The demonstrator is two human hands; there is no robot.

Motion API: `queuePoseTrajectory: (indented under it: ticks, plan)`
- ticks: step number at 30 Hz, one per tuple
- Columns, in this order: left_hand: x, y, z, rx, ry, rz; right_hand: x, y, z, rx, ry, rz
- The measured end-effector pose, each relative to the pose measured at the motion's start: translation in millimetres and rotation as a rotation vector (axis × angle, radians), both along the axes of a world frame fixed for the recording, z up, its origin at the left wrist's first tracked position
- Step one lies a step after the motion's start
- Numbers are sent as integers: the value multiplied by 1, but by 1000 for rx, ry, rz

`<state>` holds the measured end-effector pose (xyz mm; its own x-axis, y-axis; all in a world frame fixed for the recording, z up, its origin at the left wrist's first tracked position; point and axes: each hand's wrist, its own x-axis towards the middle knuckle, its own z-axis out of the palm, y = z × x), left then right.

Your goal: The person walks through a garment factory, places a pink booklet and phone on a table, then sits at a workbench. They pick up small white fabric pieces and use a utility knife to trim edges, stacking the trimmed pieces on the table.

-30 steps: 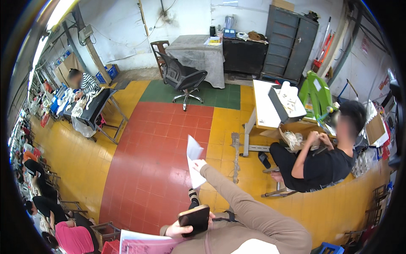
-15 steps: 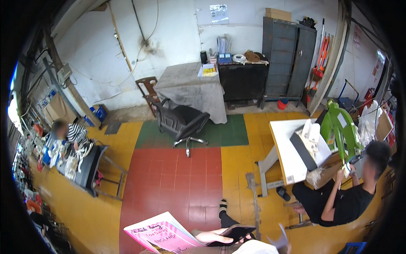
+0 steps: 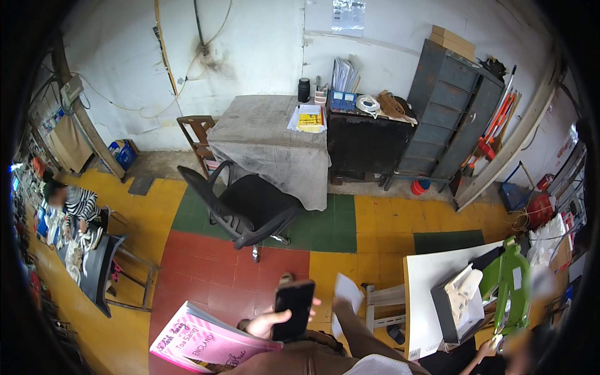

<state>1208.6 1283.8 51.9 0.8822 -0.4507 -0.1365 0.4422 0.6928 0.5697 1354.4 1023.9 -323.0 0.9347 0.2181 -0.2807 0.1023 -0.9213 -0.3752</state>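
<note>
My left hand (image 3: 267, 324) is closed round a black smartphone (image 3: 294, 310), the thumb across its front and fingertips showing at the far edge. A pink notebook (image 3: 203, 342) with a striped cover and handwriting lies against my left forearm, partly beneath it. My right forearm reaches forward, and the blurred right hand (image 3: 342, 306) holds a white sheet of paper (image 3: 348, 291). Its fingers are mostly hidden.
Ahead stands a black swivel chair (image 3: 250, 203) before a cloth-covered table (image 3: 262, 134). On the right, a co-worker sits by a white table (image 3: 431, 281) with a green machine (image 3: 514, 287). Another person works at a dark table (image 3: 103, 275) on the left. A grey cabinet (image 3: 447, 103) is behind.
My left hand has raised the phone and turned it upright. The notebook has shifted left. My right forearm has come into view with the paper, and the whole view has turned.
</note>
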Motion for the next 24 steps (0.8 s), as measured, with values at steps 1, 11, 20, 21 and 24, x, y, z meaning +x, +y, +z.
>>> queuePoseTrajectory:
  ticks: [1,11,20,21,24]
  plan:
    - [29,10,-2,-22,-7,74,47,43,9,-55,-121,119]
    - [314,80,10,-111,-138,-143,278,189,192,872,-232,40]
    - [520,89,-18,-246,-197,-314,390,125,237,800,-289,40]
    - [539,90,-19,-208,-218,-295,419,131,239,773,-384,125]
    - [584,101,-16,-86,-198,-115,497,154,249,767,-266,468]
